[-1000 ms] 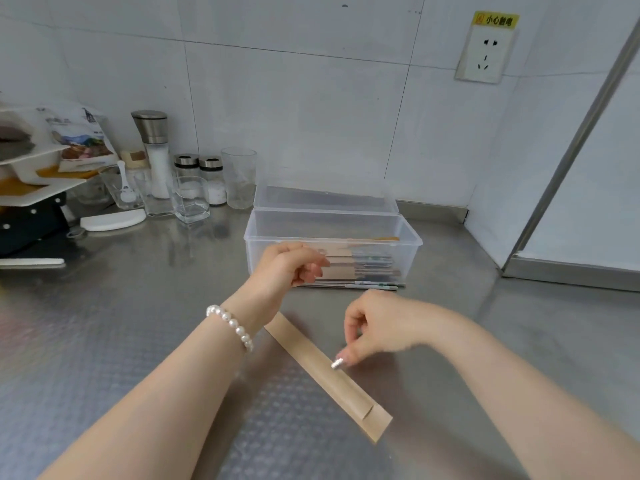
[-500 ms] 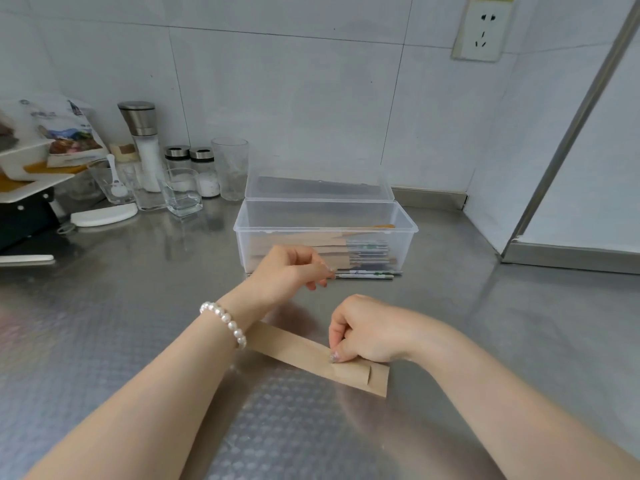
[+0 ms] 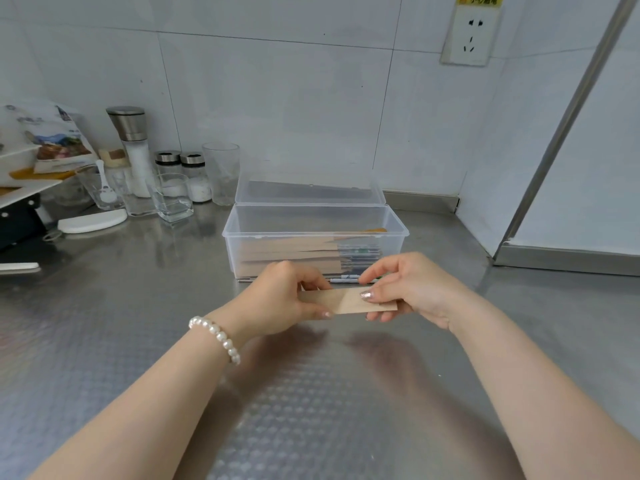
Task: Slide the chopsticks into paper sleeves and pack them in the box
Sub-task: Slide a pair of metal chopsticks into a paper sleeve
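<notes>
Two hands: left [image 3: 280, 299], right [image 3: 408, 289], with one brown paper sleeve [image 3: 349, 301] between them. One clear box [image 3: 315, 233], lid open, with several sleeved chopsticks inside, number unclear. Far left on the table [image 3: 104, 323]: one grinder [image 3: 133, 147], two shaker jars [image 3: 183, 174], one tall glass [image 3: 221, 171], one square glass [image 3: 173, 199]; one wall socket [image 3: 471, 32].

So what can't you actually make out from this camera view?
- Head view: the left end of the paper sleeve is covered by the left hand; the right hand pinches the other end.
- Whether chopsticks are inside it: not visible.
- How many sleeves lie in the box: blurred by its cloudy wall.
- The wall socket label: too small to read.
</notes>
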Tool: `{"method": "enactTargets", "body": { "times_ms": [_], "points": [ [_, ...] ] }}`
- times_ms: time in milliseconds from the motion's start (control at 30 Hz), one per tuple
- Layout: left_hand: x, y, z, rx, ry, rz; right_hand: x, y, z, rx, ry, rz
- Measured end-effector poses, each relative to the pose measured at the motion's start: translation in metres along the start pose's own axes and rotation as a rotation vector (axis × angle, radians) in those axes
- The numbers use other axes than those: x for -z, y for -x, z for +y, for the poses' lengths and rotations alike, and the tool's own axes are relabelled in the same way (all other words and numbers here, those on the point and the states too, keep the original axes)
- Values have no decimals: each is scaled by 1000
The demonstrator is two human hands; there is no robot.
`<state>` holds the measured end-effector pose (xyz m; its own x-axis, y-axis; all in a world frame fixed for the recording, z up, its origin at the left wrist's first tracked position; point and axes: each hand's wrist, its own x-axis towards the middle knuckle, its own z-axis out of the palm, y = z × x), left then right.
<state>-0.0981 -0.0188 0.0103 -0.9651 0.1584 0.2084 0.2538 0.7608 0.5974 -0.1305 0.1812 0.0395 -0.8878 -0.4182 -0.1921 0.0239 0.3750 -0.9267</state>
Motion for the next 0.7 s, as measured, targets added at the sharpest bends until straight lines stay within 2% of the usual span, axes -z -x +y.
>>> {"method": "enactTargets", "body": {
  "times_ms": [133,367,567,700],
  "points": [
    [3,0,-2,3,-7,42,4,-2,1,-2,-143,73],
    [-13,2,5,-160,-4,116,-26,-4,5,50,-210,47],
    [-7,0,2,-77,1,145,-18,-6,5,35,-306,47],
    [-9,1,5,-79,30,127,-21,-7,9,59,-225,44]
  ]
}}
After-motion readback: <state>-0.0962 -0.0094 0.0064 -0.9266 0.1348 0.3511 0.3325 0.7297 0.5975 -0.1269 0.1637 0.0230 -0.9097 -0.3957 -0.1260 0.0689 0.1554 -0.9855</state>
